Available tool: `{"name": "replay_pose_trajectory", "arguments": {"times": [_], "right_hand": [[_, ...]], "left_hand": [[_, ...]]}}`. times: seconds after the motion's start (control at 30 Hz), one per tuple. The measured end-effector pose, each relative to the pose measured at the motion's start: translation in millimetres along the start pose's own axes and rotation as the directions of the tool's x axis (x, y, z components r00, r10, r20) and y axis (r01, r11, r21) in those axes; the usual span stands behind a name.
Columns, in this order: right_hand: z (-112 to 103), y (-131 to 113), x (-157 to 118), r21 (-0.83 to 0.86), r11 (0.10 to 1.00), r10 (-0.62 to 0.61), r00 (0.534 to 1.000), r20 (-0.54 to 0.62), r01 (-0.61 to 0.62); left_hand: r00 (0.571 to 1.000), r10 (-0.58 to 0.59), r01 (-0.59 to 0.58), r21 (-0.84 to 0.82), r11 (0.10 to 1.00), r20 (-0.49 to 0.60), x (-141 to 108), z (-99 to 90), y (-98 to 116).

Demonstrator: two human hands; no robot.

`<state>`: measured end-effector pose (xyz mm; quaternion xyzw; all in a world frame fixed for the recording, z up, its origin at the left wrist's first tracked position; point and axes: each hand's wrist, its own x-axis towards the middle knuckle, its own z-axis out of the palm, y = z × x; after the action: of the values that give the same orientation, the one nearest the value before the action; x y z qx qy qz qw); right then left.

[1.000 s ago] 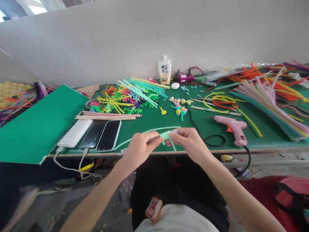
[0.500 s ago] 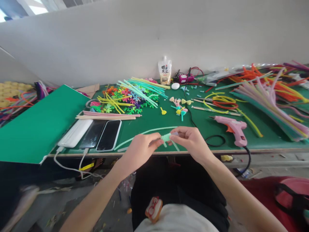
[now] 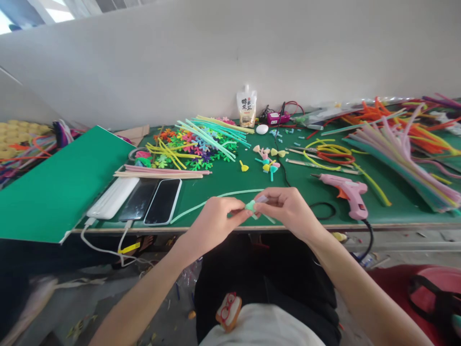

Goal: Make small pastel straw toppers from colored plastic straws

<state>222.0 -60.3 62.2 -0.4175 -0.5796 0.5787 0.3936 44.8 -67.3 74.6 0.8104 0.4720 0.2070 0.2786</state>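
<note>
My left hand [image 3: 215,217] and right hand [image 3: 288,209] both pinched a small, rounded, mint-green fuzzy piece [image 3: 250,205] between them; a pink plastic glue gun [image 3: 347,190] lay to their right.

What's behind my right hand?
A black cord runs down behind your right hand, and a black loop shows to its right. A pale green strip also reaches it. Whether cord and loop join, and where the strip ends, is covered.
</note>
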Motion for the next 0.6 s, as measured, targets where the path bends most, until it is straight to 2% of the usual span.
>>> {"name": "replay_pose_trajectory", "arguments": {"times": [0.27, 0.43, 0.5, 0.6], "right_hand": [[-3.0, -4.4, 0.4, -0.013, 1.000, 0.025, 0.999, 0.034, -0.024], [-3.3, -5.1, 3.2, -0.017, 0.999, 0.035, 0.999, 0.029, -0.035], [-1.9, -3.9, 4.2, -0.019, 1.000, 0.014, 1.000, -0.013, -0.014], [-1.7, -0.8, 5.5, -0.034, 0.999, -0.023, 0.999, -0.035, 0.022]], "left_hand": [[1.000, -0.025, 0.025, -0.040, 0.999, -0.008, 2.1, 3.0, 6.7], [0.996, -0.085, 0.089, -0.146, 0.985, 0.032, 3.8, 7.2, 9.3], [0.995, -0.101, 0.099, -0.147, 0.984, -0.008, 4.7, 12.2, 7.6], [0.993, -0.064, 0.056, -0.077, 0.995, -0.098, 6.2, 20.5, 2.9]]}}
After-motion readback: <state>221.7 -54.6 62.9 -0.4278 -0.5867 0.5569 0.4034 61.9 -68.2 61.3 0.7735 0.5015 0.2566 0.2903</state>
